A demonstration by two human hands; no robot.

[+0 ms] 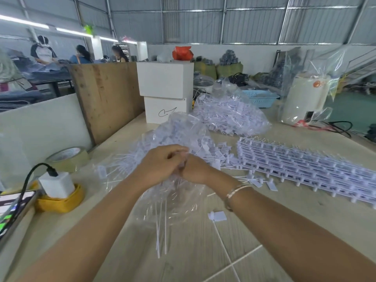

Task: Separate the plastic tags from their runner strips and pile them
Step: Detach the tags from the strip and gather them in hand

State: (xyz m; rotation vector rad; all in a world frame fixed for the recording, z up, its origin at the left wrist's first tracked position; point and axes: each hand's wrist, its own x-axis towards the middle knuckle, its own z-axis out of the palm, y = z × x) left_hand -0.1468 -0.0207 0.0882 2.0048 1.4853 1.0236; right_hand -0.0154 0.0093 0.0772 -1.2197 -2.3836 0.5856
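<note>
Our left hand [160, 161] and right hand [192, 168] meet, fingers curled on a bunch of tags [162, 220] hanging below; a loose pile [177, 135] lies just beyond, while many runner strips [305, 169] to the right wait unseparated

Runner strips [305, 165] lie right of the tag pile [179, 135]; boxes [164, 94] behind.

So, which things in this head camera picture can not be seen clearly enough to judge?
- What the left hand and right hand grip: hidden by the curled fingers and the clear plastic bag, head view.
- The phone: cut off by the left edge; its screen is too blurred to read.
- The stacked runner strips: cut off by the right edge.
- The tags in the far bag: too small to count.
</note>
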